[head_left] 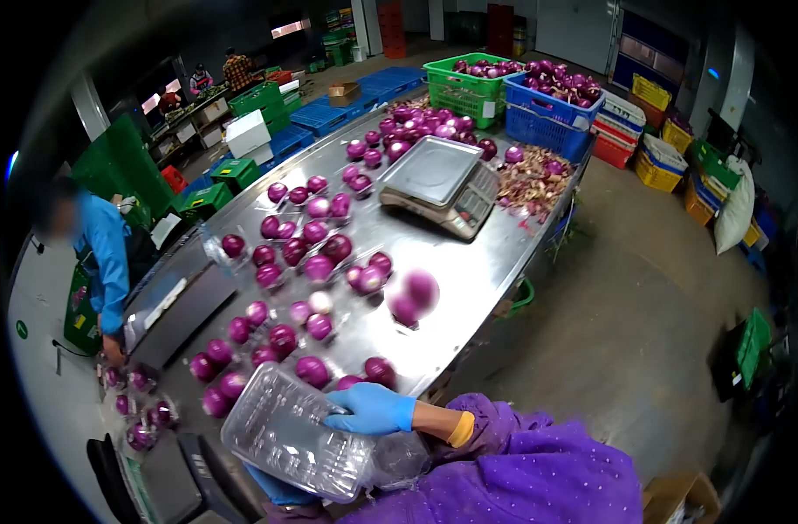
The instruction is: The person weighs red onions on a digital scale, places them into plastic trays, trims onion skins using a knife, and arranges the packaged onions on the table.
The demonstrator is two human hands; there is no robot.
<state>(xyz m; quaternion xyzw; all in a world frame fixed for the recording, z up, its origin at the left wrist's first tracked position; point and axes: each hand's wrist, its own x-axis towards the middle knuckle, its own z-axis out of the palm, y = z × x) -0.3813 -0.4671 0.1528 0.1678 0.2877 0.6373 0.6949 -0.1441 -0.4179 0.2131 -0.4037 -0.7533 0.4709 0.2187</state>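
A stack of clear plastic trays (pixel 285 428) is held tilted at the near edge of the steel table. My right hand (pixel 368 410), in a blue glove, is closed on the stack's right side. My left hand (pixel 281 487), also gloved in blue, is under the near side of the trays and holds them from below; its fingers are mostly hidden. Just beyond the trays lie red onions (pixel 312 371), many in small groups in clear trays. Two onions (pixel 414 297) at the table's right side look blurred.
A weighing scale (pixel 443 179) stands mid-table, with loose onion skins (pixel 534 179) beside it. A green crate (pixel 473 87) and a blue crate (pixel 552 109) hold onions at the far end. At left, a person in a blue jacket (pixel 106 253) reaches toward wrapped onions (pixel 141 432).
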